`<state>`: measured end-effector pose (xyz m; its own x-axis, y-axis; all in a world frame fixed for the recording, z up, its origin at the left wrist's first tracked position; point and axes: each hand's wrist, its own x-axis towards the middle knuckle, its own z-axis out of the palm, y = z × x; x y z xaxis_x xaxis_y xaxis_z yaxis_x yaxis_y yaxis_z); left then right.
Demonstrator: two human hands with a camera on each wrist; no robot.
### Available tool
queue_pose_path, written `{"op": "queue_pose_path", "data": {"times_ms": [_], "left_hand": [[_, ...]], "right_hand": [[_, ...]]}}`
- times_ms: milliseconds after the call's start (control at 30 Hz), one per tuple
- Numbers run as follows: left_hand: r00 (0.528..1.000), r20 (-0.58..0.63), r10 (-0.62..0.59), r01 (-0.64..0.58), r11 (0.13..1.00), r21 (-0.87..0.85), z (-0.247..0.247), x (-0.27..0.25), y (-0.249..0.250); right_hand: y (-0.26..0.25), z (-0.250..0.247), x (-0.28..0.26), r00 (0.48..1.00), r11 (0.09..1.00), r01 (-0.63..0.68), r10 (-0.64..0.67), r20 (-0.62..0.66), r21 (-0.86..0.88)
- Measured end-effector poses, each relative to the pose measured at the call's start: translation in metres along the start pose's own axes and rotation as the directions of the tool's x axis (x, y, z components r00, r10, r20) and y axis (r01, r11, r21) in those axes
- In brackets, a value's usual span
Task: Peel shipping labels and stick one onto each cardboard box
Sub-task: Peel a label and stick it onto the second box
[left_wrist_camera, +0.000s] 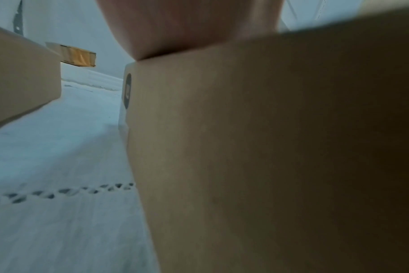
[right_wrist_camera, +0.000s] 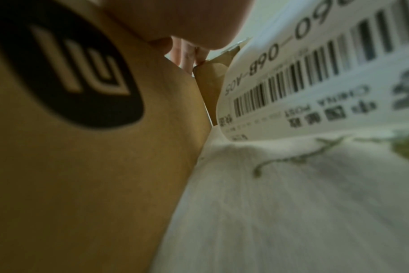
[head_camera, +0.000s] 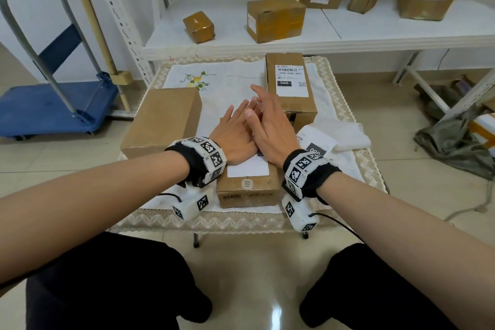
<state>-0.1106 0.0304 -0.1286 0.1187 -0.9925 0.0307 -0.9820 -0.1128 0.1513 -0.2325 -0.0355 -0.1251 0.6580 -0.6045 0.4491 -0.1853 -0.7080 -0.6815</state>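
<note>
Both hands, left point(head_camera: 235, 139) and right point(head_camera: 270, 136), press flat on the white paper label point(head_camera: 247, 167) atop the cardboard box point(head_camera: 247, 190).

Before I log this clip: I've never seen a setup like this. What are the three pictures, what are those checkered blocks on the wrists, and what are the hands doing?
No machine here: a person wears three cameras. The big picture comes from the head; the two blurry ones come from white camera blocks with checkered markers strapped to each wrist, looking along the hands at close range.

The left hand and right hand lie flat, fingers straight, pressing a white shipping label onto the near cardboard box. Nothing is gripped.

On the cloth-covered table also stand a plain box at left with no label visible, a labelled box behind, and loose label sheets at right. More boxes sit on the shelf beyond.
</note>
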Motion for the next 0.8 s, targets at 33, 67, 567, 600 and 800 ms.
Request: {"op": "queue_pose_path", "data": {"times_ms": [33,67,567,600,800], "left_hand": [[1.000,0.000,-0.003,0.003,1.000,0.020,-0.001,0.002,0.000],[1.000,0.006,-0.013,0.013,0.999,0.038,-0.002,0.005,-0.001],[0.967,0.036,-0.254,0.256,0.964,-0.071,-0.026,0.009,-0.030],[0.968,0.025,-0.249,0.250,0.965,-0.080,-0.027,0.005,-0.030],[0.983,0.058,-0.175,0.181,0.974,-0.138,-0.027,-0.023,-0.017]], "right_hand": [[0.001,0.000,0.000,1.000,1.000,0.000,0.000,-0.004,0.002],[0.001,0.001,0.000,1.000,1.000,0.000,0.000,-0.009,0.007],[0.006,0.005,0.002,1.000,0.994,-0.018,0.019,0.010,-0.103],[0.005,0.004,0.002,1.000,0.993,-0.016,0.019,0.017,-0.119],[0.004,-0.001,0.000,0.986,0.951,0.103,-0.060,0.154,-0.290]]}}
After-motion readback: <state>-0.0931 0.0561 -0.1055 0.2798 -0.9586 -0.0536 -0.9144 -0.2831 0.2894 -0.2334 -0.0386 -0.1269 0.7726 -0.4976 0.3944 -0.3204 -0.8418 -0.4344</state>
